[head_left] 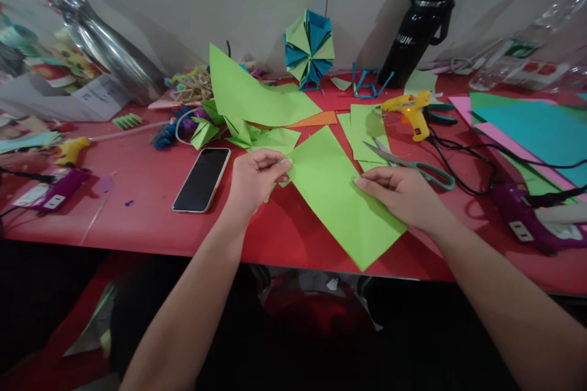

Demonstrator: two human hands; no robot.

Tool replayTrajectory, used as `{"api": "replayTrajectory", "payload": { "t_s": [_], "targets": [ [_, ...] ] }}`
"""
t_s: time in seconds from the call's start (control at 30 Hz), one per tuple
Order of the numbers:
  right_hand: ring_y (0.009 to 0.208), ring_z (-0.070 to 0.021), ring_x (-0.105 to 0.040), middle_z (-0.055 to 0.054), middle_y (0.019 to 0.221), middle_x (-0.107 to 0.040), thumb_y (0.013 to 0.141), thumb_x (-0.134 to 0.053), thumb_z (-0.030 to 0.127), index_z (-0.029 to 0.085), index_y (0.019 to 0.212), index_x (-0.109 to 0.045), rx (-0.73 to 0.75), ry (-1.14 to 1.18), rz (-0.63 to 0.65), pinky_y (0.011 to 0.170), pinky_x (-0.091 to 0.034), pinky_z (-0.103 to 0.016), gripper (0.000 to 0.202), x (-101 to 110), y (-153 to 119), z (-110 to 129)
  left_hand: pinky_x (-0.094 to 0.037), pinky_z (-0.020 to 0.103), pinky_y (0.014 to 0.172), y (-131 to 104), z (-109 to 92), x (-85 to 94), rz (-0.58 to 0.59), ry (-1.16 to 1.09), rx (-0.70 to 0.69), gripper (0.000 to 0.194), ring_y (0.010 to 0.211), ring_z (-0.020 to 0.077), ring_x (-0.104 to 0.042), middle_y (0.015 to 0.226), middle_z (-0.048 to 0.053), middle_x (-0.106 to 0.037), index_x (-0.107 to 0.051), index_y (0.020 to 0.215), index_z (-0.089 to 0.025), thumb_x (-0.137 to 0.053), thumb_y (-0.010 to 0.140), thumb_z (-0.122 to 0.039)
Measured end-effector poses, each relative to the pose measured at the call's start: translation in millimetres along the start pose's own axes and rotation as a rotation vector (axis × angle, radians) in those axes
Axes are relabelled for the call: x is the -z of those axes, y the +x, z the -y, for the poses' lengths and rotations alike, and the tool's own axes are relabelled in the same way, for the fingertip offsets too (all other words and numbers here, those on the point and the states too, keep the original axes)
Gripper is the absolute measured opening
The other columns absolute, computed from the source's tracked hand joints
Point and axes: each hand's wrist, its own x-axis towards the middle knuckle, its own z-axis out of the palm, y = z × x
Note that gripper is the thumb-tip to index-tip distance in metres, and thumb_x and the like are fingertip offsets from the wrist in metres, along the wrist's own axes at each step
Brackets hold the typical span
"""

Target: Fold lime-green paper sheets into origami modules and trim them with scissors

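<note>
A light green sheet of paper [339,195] is held slanted above the front of the red table [137,201]. My left hand [257,180] pinches its left corner between thumb and fingers. On the right edge, my right hand [394,192] grips the sheet the same way. Faint crease lines run across the paper, and its lowest corner reaches past the table's front edge. Just behind it lie folded green paper pieces [243,131] and a larger curled green sheet [261,98]. Scissors [413,165] rest beyond my right hand, beside cut green paper strips [367,128].
A phone [202,180] lies left of my left hand. A yellow glue gun [413,113] with a cable, a black bottle [419,24] and a blue-green paper wheel [310,46] stand behind. Purple power strips [527,214] and coloured paper [536,128] are at right, a steel jug [110,49] at left.
</note>
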Motion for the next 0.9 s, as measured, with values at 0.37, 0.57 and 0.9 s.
{"api": "replayTrajectory", "payload": {
  "t_s": [0.37,0.57,0.9],
  "targets": [
    [0.075,-0.0222,-0.07,-0.006,0.087,-0.078,0.092,-0.066,0.052,0.022,0.09,-0.077,0.141,-0.233,-0.079,0.066,-0.054,-0.034,0.033,1,3,-9,-0.065,0.026,0.063,17,9,27.1,-0.156,-0.084,-0.019,0.034,0.062,0.0131,-0.07,0.067,0.0,-0.071,-0.073,0.083,-0.016,-0.093,0.062,-0.033],
    [0.087,-0.0255,-0.073,-0.009,0.104,-0.08,0.096,-0.06,0.048,0.021,0.112,-0.075,0.174,-0.261,0.016,0.074,-0.058,-0.037,0.035,2,-1,-7,-0.064,0.024,0.061,18,10,28.2,-0.181,-0.121,-0.019,0.028,0.063,0.0126,-0.07,0.068,0.0,-0.072,-0.074,0.081,-0.016,-0.091,0.063,-0.028],
    [0.089,-0.0277,-0.071,-0.01,0.105,-0.078,0.1,-0.052,0.052,0.022,0.115,-0.07,0.166,-0.333,-0.092,0.077,-0.053,-0.042,0.037,-3,-1,-14,-0.063,0.023,0.062,19,9,30.0,-0.204,-0.13,-0.007,0.027,0.06,0.0109,-0.068,0.065,-0.002,-0.069,-0.072,0.081,-0.015,-0.09,0.065,-0.026]
  ]
}}
